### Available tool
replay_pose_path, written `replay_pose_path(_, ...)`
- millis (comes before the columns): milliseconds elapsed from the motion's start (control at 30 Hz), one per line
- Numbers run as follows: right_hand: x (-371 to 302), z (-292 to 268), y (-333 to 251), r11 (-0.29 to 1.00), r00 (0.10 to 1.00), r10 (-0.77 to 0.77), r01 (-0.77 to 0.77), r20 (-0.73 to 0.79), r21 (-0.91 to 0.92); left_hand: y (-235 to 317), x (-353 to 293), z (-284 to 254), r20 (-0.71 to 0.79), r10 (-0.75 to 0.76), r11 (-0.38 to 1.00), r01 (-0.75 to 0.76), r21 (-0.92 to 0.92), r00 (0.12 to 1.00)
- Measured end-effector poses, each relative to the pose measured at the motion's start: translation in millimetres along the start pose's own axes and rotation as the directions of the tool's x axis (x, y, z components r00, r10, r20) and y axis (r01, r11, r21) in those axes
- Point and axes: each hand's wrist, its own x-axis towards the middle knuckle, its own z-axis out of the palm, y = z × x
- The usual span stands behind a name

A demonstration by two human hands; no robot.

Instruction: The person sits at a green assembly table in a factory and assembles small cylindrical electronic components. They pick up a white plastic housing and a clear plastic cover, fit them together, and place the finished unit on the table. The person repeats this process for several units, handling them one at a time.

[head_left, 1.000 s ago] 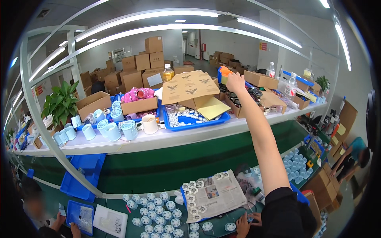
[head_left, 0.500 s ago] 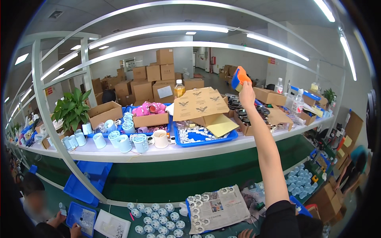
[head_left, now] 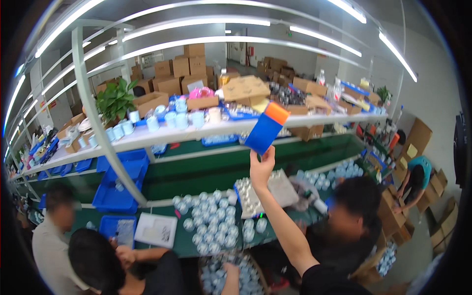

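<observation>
My right hand (head_left: 262, 164), on a raised arm with a black sleeve, pinches a blue and orange box-shaped thing (head_left: 265, 131) by its lower end. Its broad blue face shows and the orange end points up and right; its exact kind is unclear. It is held up in front of the white shelf. Low in the picture, a forearm from the lower edge appears to be mine, with my left hand (head_left: 231, 269) over a bin of pale blue parts (head_left: 206, 278). The fingers there are too blurred to read.
Rows of pale blue round parts (head_left: 211, 221) stand on the green bench. Co-workers sit at left (head_left: 96, 258) and right (head_left: 356, 216). A slanted white post (head_left: 105, 137) rises at left. Mugs (head_left: 179, 120), a plant (head_left: 115, 101) and cardboard (head_left: 246, 88) crowd the shelf.
The view has shifted, bringing the seated co-workers and the bin into sight. My right hand has come lower and left in the picture, and the blue and orange thing now shows its blue face.
</observation>
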Motion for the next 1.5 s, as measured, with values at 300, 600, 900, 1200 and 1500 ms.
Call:
replay_pose_path(300, -258, -124, -190, 0.959, 0.929, 0.053, 0.055, 0.366, -0.279, 90, -283, -151, 0.674, 0.381, 0.920, -0.332, -0.209, 0.633)
replay_pose_path(600, -292, -187, -294, 0.855, 0.835, -0.027, 0.304, 0.549, -0.419, 173, -493, -198, 0.651, 0.737, 0.481, -0.818, -0.315, 0.183)
replay_pose_path(900, -303, -262, -352, 0.913, 0.785, 0.107, 0.166, 0.610, -0.374, 131, -539, -176, 0.877, 0.423, 0.611, -0.787, -0.088, 0.230)
replay_pose_path(1200, -320, -316, -413, 0.936, 0.632, 0.316, -0.086, 0.708, -0.341, 70, -588, -191, 0.837, 0.484, 0.522, -0.852, -0.041, 0.256)
replay_pose_path(1500, -314, -285, -441, 0.540, 0.476, 0.522, -0.827, 0.707, 0.157, 62, -681, -268, 0.872, 0.451, 0.018, -0.975, -0.221, -0.189)
